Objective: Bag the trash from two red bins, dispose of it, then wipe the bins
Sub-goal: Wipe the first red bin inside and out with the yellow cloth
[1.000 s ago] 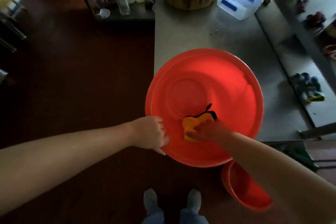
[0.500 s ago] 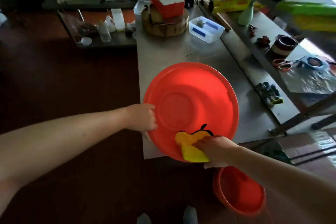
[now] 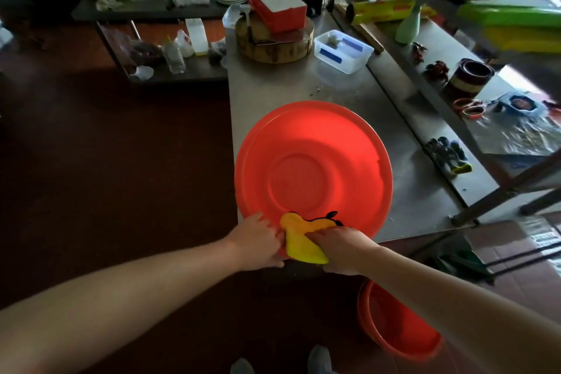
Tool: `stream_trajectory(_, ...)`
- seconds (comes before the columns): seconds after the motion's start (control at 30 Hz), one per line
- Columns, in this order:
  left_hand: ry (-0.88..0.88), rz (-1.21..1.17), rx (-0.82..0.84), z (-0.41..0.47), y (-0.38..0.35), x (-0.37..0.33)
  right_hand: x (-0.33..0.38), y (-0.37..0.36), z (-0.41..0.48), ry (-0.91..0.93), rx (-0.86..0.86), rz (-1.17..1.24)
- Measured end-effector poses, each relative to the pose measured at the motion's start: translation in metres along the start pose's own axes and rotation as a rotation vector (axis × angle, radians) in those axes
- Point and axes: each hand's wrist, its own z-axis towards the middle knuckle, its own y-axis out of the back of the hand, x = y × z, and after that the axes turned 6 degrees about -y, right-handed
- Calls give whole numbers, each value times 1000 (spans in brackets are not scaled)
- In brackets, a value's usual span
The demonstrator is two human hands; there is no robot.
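Observation:
A big red bin (image 3: 314,167) lies upside down on the steel table (image 3: 291,85), its near rim hanging over the table's front corner. A yellow cloth (image 3: 300,241) with a black edge is draped over that near rim. My right hand (image 3: 340,247) holds the cloth against the rim. My left hand (image 3: 258,241) grips the rim just left of the cloth, fingers curled over the edge. A second red bin (image 3: 397,328) stands upright on the floor below my right forearm, partly hidden by it.
A round wooden chopping block (image 3: 273,45) with a red and white box on it, and a white plastic tub (image 3: 343,51), stand at the table's far end. A lower shelf to the right carries dark gloves (image 3: 449,155) and jars. Dark floor lies to the left.
My left hand slid along the rim from the bin's left side to the near edge beside the cloth. The cloth and right hand shifted slightly left along the near rim. The view pulled back.

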Motion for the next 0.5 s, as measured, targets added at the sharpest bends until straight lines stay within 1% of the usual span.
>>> stream_trajectory(0.07,0,22,-22,2,-1,-3,-3,-3,0,-6,27,25)
stream_trajectory(0.17,-65,107,-29,0,-4,1,-7,-12,-1,0,61,1)
stream_trajectory(0.27,-126,127,-63,-7,-9,15,-18,-15,-5,32,62,-133)
stream_trajectory(0.37,-193,203,-50,-17,-5,48,-39,-13,-12,64,48,-294)
stream_trajectory(0.43,-198,238,-16,-19,1,64,-50,-11,-14,77,28,-358)
stream_trajectory(0.5,-165,256,10,-18,5,65,-52,-10,-14,85,14,-381)
